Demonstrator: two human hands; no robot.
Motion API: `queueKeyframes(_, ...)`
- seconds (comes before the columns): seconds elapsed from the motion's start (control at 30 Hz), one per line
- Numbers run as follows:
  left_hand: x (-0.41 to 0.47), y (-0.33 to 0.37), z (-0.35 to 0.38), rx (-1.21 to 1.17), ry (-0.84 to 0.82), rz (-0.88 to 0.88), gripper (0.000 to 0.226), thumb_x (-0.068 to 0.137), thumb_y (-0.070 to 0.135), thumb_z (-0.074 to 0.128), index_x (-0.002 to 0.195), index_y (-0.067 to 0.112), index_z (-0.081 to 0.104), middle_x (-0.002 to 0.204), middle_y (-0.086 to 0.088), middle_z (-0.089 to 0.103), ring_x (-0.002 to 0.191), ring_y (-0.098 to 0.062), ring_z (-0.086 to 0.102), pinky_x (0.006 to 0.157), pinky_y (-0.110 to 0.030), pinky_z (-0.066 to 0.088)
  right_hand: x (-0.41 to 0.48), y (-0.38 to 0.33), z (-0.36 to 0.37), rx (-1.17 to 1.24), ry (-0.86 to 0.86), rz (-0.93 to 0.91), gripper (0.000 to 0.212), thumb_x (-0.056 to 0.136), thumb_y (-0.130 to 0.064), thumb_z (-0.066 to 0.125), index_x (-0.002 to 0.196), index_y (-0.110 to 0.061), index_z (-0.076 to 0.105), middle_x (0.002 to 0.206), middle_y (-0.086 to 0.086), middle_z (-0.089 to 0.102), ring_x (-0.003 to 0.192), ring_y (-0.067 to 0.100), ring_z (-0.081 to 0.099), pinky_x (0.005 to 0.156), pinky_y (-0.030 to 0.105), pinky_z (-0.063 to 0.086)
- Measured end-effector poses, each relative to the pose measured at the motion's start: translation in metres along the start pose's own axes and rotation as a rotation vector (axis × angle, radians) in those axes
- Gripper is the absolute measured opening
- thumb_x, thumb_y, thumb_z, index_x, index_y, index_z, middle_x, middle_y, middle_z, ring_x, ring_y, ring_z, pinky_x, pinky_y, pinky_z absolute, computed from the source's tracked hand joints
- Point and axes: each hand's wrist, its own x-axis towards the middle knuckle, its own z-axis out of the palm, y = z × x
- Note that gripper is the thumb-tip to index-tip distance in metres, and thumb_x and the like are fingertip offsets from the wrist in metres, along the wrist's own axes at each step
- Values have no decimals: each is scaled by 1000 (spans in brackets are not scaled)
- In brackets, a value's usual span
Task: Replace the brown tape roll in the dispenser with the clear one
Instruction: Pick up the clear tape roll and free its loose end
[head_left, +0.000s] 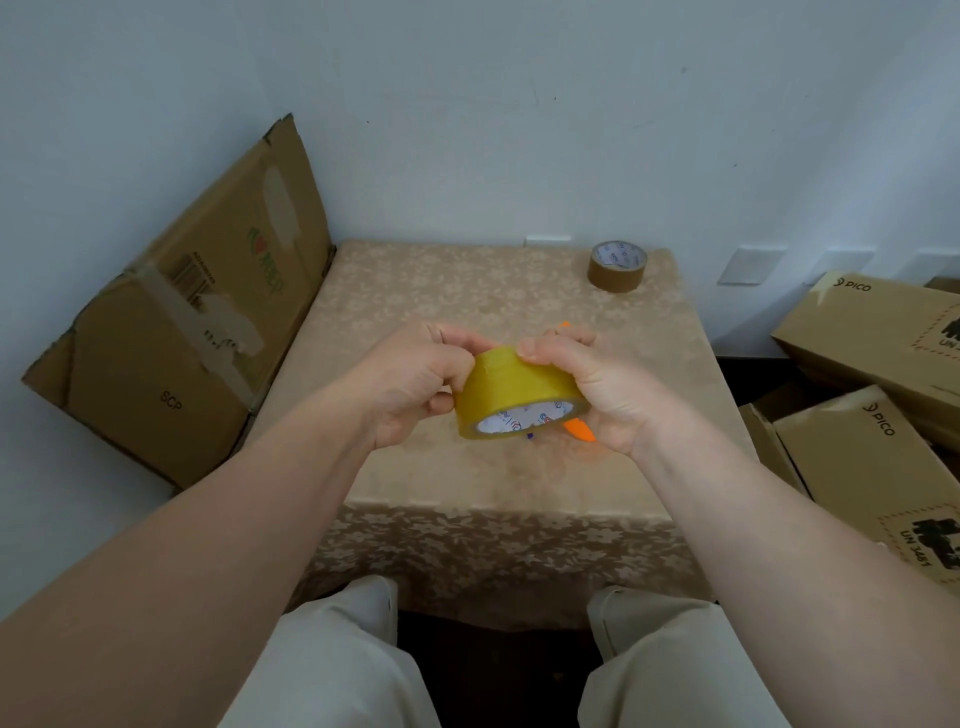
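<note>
I am holding the clear tape roll (511, 397) above the tabletop (441, 291), both sets of fingers closed around it: my left hand (415, 384) gripping its side, my right hand (597, 389) picking at the top edge, probably hunting the loose end. The brown roll (617, 266) is sitting at the far corner, already out. The orange dispenser (581, 430) is lying mostly hidden beneath my hands; next I judge it needs loading.

I see a storeroom corner: brown printed cardboard shipping boxes (878, 447) stacked beside a small beige floral-clothed table (467, 291), bare white wall (519, 104).
</note>
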Motion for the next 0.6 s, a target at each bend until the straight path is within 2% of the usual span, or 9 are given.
queueKeyframes(0.03,-1,0,-2,-9,-23,37,47,67,-14,40,78,18,73,68,2,63,54,-8,52,42,-15,40,0,-1,-2,17,-18,20,15,57,-31,77,61,-24,65,76,8,66,78,33,62,74,51,49)
queueKeyframes(0.1,-5,3,-4,27,-47,159,44,74,-9,49,83,26,73,81,8,70,64,-2,61,51,-17,49,2,-1,-9,71,-68,99,34,62,-35,74,92,-19,69,97,14,69,88,32,65,87,53,49)
queueKeyframes(0.13,-6,6,-5,89,-51,226,39,75,-4,54,82,29,73,85,7,71,67,-2,62,53,-19,51,4,-1,-13,89,-87,127,41,67,-36,70,102,-15,67,99,13,69,89,30,66,87,49,51)
queueKeyframes(0.17,-8,8,-5,174,-49,288,35,74,0,58,81,32,72,88,3,71,69,-3,63,56,-21,53,4,-3,-15,103,-92,141,38,71,-35,67,102,-14,66,95,11,70,85,26,67,82,42,54)
queueKeyframes(0.23,-9,12,-7,368,-19,393,33,79,0,63,81,32,70,97,-5,70,74,-5,64,61,-25,55,4,-5,-17,123,-90,152,18,78,-34,63,85,-17,66,75,0,68,71,15,62,67,28,53)
queueKeyframes(0.33,-8,17,-10,598,20,480,31,83,2,62,83,32,67,99,3,66,79,-7,66,69,-35,58,5,-6,-18,127,-64,180,16,79,-34,66,73,-20,63,63,-6,59,62,9,51,64,24,45)
queueKeyframes(0.43,-6,22,-12,729,-13,498,20,85,8,62,88,28,66,100,1,64,76,-11,68,71,-38,58,3,-6,-23,119,-150,243,32,63,-45,73,76,-19,60,72,-1,49,65,12,45,65,26,44)
queueKeyframes(0.53,-6,25,-12,753,-47,500,13,87,10,61,89,23,64,97,6,60,69,-7,65,65,-32,58,1,-4,-31,71,-257,279,61,53,-56,76,97,-20,53,74,3,47,66,16,51,68,30,47)
queueKeyframes(0.6,-7,27,-12,770,-54,511,10,87,10,60,89,19,63,95,6,58,73,-6,63,62,-30,57,0,-4,-34,33,-313,247,66,43,-59,81,90,-19,57,72,0,51,64,15,55,69,30,49)
